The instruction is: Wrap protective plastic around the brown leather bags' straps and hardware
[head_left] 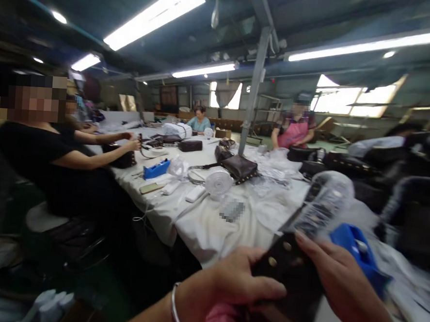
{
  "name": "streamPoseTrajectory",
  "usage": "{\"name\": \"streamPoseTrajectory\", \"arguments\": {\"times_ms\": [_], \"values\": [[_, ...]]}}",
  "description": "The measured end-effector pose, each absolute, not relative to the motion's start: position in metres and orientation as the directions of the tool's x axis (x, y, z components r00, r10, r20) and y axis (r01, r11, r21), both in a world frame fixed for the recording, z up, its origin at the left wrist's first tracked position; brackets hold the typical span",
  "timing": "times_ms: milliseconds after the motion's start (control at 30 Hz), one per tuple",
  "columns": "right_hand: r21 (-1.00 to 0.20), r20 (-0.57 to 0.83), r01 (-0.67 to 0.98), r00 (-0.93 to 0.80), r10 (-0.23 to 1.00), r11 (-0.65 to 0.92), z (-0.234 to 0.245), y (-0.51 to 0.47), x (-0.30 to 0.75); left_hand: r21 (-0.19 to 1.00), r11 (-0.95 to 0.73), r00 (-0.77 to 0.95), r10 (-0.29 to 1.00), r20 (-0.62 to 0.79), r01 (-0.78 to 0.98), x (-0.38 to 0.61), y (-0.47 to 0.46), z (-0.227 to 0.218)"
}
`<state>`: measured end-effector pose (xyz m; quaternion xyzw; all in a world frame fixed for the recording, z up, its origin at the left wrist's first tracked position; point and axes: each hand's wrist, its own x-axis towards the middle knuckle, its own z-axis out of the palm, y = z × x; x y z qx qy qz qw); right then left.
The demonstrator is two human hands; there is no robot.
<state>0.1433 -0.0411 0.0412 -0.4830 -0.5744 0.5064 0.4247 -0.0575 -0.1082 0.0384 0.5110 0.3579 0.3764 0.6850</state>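
A dark brown studded bag (295,277) is held close in front of me, tilted, at the lower right. My left hand (237,279) grips its left side, the thumb pressed across the dark surface below two brass studs. On the opposite edge, my right hand (334,265) has its fingers against the upper right of the bag. Clear plastic wrap (325,202) rises just behind the bag, around part of a strap. Where the bag's lower part runs out of the picture, its shape cannot be seen.
A blue tape dispenser (358,257) stands right of my right hand; another blue dispenser (156,169) sits farther left. On the white-covered table (210,238) lie a brown bag (240,167), a clear fan (218,181) and a phone (152,188). Co-workers sit and stand around it.
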Motion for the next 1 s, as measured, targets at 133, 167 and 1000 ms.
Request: {"name": "streamPoseTrajectory", "arguments": {"times_ms": [133,167,1000], "values": [[-0.971,-0.171,-0.137,-0.189,0.967,-0.199,0.052,-0.041,0.127,0.949,0.199,0.439,0.895,-0.074,-0.247,-0.068,-0.105,0.030],[-0.971,-0.159,-0.149,-0.186,0.970,-0.188,0.052,-0.041,0.124,0.951,0.189,0.419,0.905,-0.072,-0.245,-0.071,-0.107,0.031],[-0.369,0.726,0.566,-0.320,0.609,0.737,0.071,-0.097,0.123,0.845,0.069,0.058,0.997,-0.045,-0.530,-0.080,-0.143,0.060]]}}
